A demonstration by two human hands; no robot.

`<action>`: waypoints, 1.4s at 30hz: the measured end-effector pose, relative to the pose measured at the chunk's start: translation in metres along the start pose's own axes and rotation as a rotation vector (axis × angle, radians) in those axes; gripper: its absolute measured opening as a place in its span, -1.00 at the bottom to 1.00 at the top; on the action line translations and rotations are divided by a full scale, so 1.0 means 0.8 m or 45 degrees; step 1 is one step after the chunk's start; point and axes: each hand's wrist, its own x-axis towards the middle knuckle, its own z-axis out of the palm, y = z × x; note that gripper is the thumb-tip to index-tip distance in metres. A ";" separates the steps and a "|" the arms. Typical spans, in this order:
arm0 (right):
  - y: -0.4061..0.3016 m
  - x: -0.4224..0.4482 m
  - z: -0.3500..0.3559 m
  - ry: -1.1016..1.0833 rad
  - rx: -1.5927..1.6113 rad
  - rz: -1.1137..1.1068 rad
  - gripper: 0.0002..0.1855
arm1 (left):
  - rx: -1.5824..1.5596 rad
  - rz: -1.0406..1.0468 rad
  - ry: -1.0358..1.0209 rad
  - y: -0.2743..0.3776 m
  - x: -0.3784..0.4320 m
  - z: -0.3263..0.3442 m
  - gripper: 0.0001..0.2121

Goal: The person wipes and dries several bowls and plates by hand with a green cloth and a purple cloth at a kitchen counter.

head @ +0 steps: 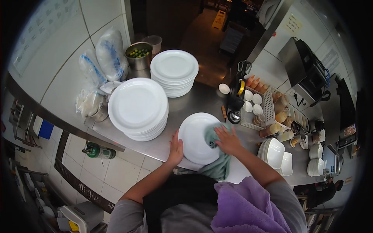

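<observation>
A round white plate (193, 139) lies before me near the front edge of the steel counter (186, 104). My left hand (176, 148) rests against the plate's left rim, its fingers together along the edge. With my right hand (228, 139) I press a green cloth (210, 135) onto the plate's right side; the cloth's lower part hangs down over the counter's front edge. To the left rises a tall stack of white plates (137, 107). Behind it stands a second stack of white plates (174, 67).
A steel pot of small green citrus fruits (139, 55) stands at the back left beside plastic-wrapped bundles (110, 55). To the right are a call bell (234, 116), a white basket of small cups (253, 112), sauce bottles (269, 130) and square white bowls (272, 153). A purple towel (247, 204) hangs over my shoulder.
</observation>
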 end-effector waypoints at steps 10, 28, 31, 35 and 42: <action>-0.058 -0.035 0.030 -0.174 0.269 -0.429 -0.28 | 0.001 0.038 0.178 -0.014 0.004 0.013 -0.48; -0.009 -0.053 0.057 0.574 0.421 0.034 -0.50 | -0.064 0.034 0.461 0.025 0.000 0.059 -0.58; 0.019 -0.024 0.067 1.032 1.512 0.568 -0.60 | 0.027 0.333 0.608 0.064 0.000 0.060 -0.62; 0.025 0.006 0.001 1.227 1.537 0.350 -0.61 | -0.299 0.386 0.372 0.102 0.011 0.043 -0.66; 0.021 -0.043 -0.095 0.889 1.687 0.169 -0.52 | -0.386 0.501 0.153 0.179 0.008 0.003 -0.69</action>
